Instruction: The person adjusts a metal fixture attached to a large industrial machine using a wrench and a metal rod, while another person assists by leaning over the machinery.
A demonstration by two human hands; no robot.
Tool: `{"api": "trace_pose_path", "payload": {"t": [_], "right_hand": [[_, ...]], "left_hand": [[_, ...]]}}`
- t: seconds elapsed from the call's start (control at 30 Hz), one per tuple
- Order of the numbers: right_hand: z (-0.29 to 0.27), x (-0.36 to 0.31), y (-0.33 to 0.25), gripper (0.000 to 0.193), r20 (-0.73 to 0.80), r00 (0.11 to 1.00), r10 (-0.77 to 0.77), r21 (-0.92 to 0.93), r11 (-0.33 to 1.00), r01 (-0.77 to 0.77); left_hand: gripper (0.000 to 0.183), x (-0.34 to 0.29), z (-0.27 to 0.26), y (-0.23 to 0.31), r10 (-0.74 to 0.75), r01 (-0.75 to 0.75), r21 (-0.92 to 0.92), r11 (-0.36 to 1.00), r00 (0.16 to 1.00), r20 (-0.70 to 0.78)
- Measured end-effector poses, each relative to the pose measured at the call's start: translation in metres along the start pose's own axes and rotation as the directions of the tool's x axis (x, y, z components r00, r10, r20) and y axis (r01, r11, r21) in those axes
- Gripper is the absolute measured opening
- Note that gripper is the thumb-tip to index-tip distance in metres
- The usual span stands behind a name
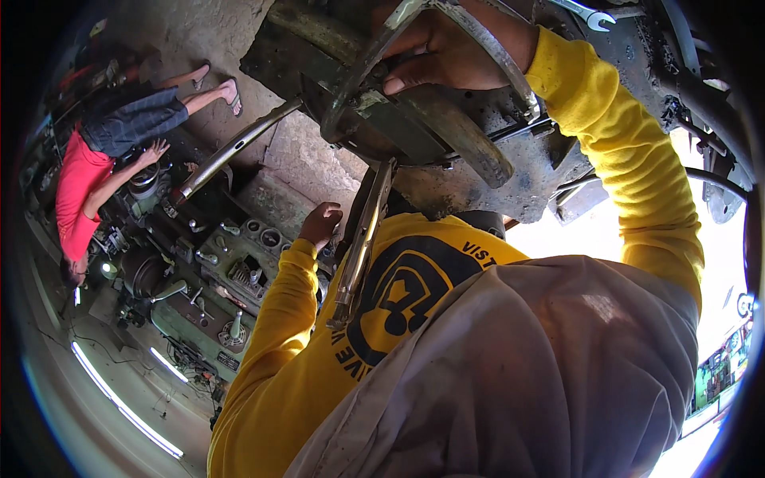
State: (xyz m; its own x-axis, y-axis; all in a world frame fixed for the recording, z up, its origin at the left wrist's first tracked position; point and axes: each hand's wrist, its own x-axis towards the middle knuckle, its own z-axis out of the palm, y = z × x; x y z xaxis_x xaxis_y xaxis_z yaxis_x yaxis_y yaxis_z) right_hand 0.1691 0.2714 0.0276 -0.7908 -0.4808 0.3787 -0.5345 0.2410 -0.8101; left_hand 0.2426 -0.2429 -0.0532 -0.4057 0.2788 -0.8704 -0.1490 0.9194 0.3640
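At the top, my right hand (458, 56) reaches into a rusty metal frame with curved bars (358, 84). Its thumb and fingers are closed beside a small dark lug on the bar; what they pinch is hidden. Under that hand a thick round metal bar (466, 139) slants across the frame. My left hand (320, 225) is at middle left, its fingers loosely bent and nothing visible in them. Close to its right a worn flat metal bar (362, 247) hangs down in front of my yellow sweatshirt. A long slotted metal bar (239, 146) sticks out from the frame toward the left.
A green-grey machine with levers (215, 299) stands to the left, sockets lying on its top. Beyond it, a person in a red shirt (82, 179) has a hand at machinery. A wrench (590, 14) lies at the top right, near dark pipes (701, 95). Grey cloth covers the lower right.
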Motion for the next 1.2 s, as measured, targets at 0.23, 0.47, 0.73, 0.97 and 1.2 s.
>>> {"api": "trace_pose_path", "payload": {"t": [0.23, 0.47, 0.73, 0.97, 1.2], "right_hand": [[0.0, 0.0, 0.0, 0.037, 0.0, 1.0, 0.011, -0.005, 1.0, -0.011], [-0.001, 0.0, -0.002, 0.037, -0.003, 1.0, 0.016, -0.007, 1.0, -0.016], [-0.001, 0.001, -0.003, 0.039, 0.001, 1.0, 0.02, -0.004, 1.0, -0.02], [0.002, 0.001, -0.004, 0.039, 0.005, 1.0, 0.024, -0.007, 1.0, -0.024], [-0.002, 0.003, -0.003, 0.04, 0.005, 0.999, 0.044, 0.017, 0.999, -0.044]], "left_hand": [[0.037, -0.001, -0.002, 0.018, -0.132, 0.132, -0.025, 0.991, 0.991, 0.015], [0.038, 0.001, 0.0, 0.014, -0.173, 0.17, -0.12, 0.978, 0.985, -0.021], [0.039, -0.003, 0.001, 0.013, -0.087, 0.086, -0.037, 0.996, 0.996, -0.014], [0.038, -0.001, 0.006, 0.004, -0.142, 0.137, -0.148, 0.98, 0.99, -0.026], [0.037, -0.002, 0.005, 0.003, -0.131, 0.131, -0.134, 0.982, 0.991, 0.007]]}}
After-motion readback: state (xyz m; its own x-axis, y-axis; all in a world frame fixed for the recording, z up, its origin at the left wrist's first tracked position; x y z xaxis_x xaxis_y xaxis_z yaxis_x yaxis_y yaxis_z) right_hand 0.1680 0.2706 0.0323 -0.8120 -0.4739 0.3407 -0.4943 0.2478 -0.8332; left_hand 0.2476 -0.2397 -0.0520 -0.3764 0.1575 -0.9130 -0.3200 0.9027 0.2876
